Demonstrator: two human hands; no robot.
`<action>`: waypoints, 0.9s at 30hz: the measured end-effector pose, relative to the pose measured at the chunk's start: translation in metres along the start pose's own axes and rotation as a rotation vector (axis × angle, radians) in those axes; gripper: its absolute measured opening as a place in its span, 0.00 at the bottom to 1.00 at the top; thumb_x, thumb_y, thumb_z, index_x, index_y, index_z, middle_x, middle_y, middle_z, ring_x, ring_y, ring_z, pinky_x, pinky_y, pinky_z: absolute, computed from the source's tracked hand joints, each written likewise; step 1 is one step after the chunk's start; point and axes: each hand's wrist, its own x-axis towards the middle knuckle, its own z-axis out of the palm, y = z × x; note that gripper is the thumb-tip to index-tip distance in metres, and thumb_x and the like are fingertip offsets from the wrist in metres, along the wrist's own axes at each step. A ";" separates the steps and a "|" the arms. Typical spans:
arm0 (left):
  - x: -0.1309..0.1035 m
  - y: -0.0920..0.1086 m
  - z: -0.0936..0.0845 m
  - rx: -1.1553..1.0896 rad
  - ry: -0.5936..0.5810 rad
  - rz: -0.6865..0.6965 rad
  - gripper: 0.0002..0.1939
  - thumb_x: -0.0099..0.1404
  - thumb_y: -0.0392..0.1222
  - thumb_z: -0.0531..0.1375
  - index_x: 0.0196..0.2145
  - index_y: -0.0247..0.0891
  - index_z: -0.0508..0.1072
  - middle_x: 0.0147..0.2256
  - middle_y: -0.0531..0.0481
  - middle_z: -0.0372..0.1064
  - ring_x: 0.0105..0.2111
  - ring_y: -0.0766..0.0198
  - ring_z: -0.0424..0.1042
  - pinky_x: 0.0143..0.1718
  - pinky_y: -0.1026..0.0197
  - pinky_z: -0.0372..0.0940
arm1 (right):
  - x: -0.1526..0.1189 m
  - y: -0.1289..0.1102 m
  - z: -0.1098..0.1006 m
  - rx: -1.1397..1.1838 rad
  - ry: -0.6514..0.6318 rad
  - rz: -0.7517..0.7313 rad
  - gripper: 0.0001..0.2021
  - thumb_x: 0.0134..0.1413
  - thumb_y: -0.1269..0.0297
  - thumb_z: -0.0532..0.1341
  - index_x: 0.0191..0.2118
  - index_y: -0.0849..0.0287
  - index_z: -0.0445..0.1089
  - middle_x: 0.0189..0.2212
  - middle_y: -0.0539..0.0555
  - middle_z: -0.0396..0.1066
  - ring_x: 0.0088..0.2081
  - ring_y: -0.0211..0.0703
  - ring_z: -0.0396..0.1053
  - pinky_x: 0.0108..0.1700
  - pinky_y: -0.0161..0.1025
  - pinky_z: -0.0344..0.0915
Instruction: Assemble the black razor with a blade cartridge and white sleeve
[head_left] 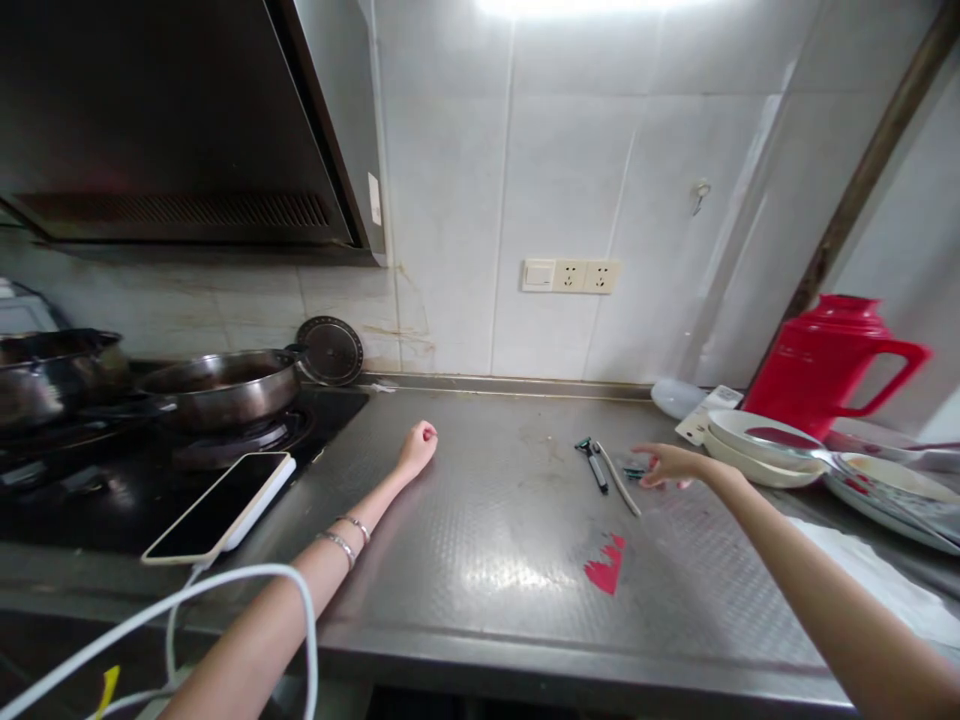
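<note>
My left hand (418, 448) rests on the steel counter (495, 520), its fingers curled into a fist with nothing visible in it. On the right side, my right hand (669, 466) hovers low over the counter with thumb and fingers apart. Just beneath its fingertips lies a small dark-green piece (634, 472), partly covered and too small to name. Left of that hand are a razor (594, 467) with a dark handle and teal head, and a thin, pale, slightly curved strip (619, 482). Nearer me, a torn red patch (606, 566) shows on the counter.
At left, a phone (221, 507) with a white cable (225, 577) lies by the black stove (330, 415), which bears a pan (225, 390) and a pot (56, 375). Bowls (765, 455), a patterned plate (892, 485) and a red thermos (821, 365) stand at right.
</note>
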 end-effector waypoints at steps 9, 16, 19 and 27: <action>-0.007 0.010 -0.001 0.324 -0.120 0.015 0.10 0.58 0.42 0.51 0.29 0.36 0.70 0.28 0.48 0.70 0.28 0.64 0.68 0.29 0.64 0.58 | -0.009 -0.093 0.010 -0.238 0.507 -0.180 0.16 0.52 0.52 0.51 0.33 0.59 0.68 0.31 0.57 0.72 0.33 0.45 0.69 0.28 0.34 0.58; -0.016 0.020 -0.003 0.450 -0.221 0.029 0.10 0.55 0.43 0.53 0.25 0.38 0.73 0.30 0.45 0.73 0.33 0.58 0.70 0.32 0.61 0.59 | -0.025 -0.186 0.068 -0.337 0.404 -0.308 0.19 0.55 0.54 0.47 0.30 0.58 0.71 0.32 0.59 0.73 0.36 0.47 0.70 0.30 0.34 0.57; -0.020 0.026 -0.005 0.495 -0.248 0.020 0.11 0.56 0.43 0.53 0.28 0.39 0.74 0.33 0.45 0.73 0.35 0.58 0.71 0.35 0.60 0.60 | -0.024 -0.195 0.092 -0.359 0.411 -0.322 0.17 0.55 0.57 0.48 0.31 0.58 0.71 0.33 0.59 0.73 0.36 0.47 0.70 0.31 0.34 0.57; -0.024 0.037 -0.009 0.587 -0.282 -0.005 0.13 0.59 0.43 0.51 0.34 0.40 0.74 0.37 0.44 0.73 0.39 0.58 0.70 0.39 0.60 0.61 | -0.023 -0.188 0.117 -0.331 0.460 -0.305 0.18 0.57 0.57 0.45 0.31 0.57 0.69 0.31 0.57 0.73 0.35 0.45 0.70 0.29 0.33 0.55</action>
